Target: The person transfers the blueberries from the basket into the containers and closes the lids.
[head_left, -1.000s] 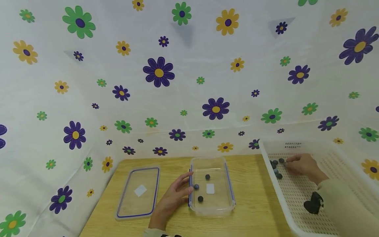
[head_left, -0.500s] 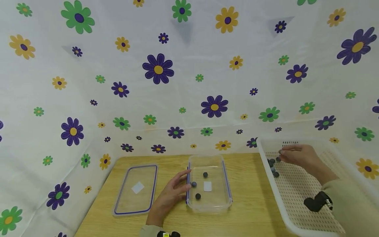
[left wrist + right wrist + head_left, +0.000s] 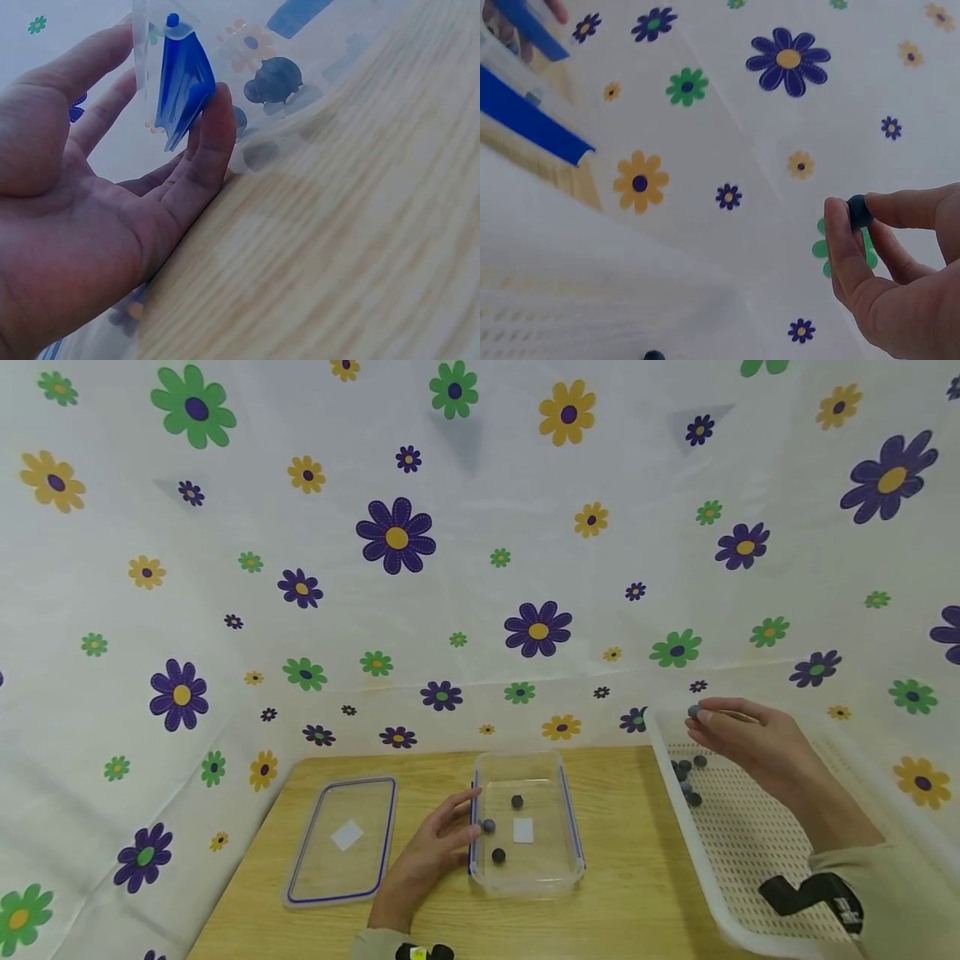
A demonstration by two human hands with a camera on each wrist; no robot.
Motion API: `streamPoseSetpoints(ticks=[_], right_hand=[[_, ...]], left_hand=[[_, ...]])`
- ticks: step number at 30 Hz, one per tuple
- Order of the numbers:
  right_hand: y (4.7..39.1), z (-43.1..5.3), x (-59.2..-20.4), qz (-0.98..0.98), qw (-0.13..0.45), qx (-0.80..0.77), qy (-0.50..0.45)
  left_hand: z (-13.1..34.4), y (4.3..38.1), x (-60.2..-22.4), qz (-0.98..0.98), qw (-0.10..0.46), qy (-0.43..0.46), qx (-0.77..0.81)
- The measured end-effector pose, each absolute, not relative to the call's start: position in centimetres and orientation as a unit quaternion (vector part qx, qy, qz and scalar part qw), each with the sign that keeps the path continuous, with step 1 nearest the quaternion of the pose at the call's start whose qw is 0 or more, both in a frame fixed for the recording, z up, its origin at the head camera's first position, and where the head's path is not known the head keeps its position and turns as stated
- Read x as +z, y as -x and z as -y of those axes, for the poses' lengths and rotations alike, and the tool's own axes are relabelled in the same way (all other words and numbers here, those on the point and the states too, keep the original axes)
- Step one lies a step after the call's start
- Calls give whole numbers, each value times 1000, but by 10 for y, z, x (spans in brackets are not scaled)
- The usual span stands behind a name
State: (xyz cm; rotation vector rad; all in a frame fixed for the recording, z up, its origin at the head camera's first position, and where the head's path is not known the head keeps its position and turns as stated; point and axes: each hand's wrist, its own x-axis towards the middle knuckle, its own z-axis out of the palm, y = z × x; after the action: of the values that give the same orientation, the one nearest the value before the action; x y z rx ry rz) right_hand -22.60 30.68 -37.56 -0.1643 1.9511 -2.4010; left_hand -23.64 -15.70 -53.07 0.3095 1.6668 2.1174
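A dark blueberry (image 3: 695,712) is pinched between the thumb and fingertips of my right hand (image 3: 761,752), raised over the far part of the white basket; the right wrist view shows the same blueberry (image 3: 860,211). My left hand (image 3: 427,852) rests against the left side of a clear lidless container (image 3: 525,885), thumb and fingers loosely bent at its wall. Close by its fingertips in the left wrist view hangs a blue latch (image 3: 184,90). Three blueberries lie inside the container, one (image 3: 498,856) near the front. Several more blueberries (image 3: 686,766) sit along the basket's left wall.
Left of the container, a clear lid (image 3: 341,843) with a blue seal lies flat on the wooden table (image 3: 622,893). The perforated white basket (image 3: 720,906) takes up the right side. A flowered sheet (image 3: 465,593) hangs behind the table.
My right hand has lifted a blueberry up from among the others in the basket and moved slightly left. The left hand stays at the container; the whole head view has shifted a little.
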Motion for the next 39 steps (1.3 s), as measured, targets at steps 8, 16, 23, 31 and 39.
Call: streamPoseSetpoints(ticks=[8, 16, 23, 31, 39], right_hand=[[212, -274, -362, -576, 9, -812, 91], [197, -250, -366, -588, -32, -798, 132], [183, -222, -373, -561, -46, -816, 129], [184, -182, -390, -523, -12, -844, 118], [193, -149, -418, -535, -26, -838, 103]], left_hand=[[157, 240, -533, -610, 209, -117, 756], [151, 239, -533, -608, 205, -109, 759], [155, 238, -534, -608, 209, -105, 759], [157, 236, -531, -609, 211, -110, 756], [156, 237, -530, -604, 222, -112, 757]])
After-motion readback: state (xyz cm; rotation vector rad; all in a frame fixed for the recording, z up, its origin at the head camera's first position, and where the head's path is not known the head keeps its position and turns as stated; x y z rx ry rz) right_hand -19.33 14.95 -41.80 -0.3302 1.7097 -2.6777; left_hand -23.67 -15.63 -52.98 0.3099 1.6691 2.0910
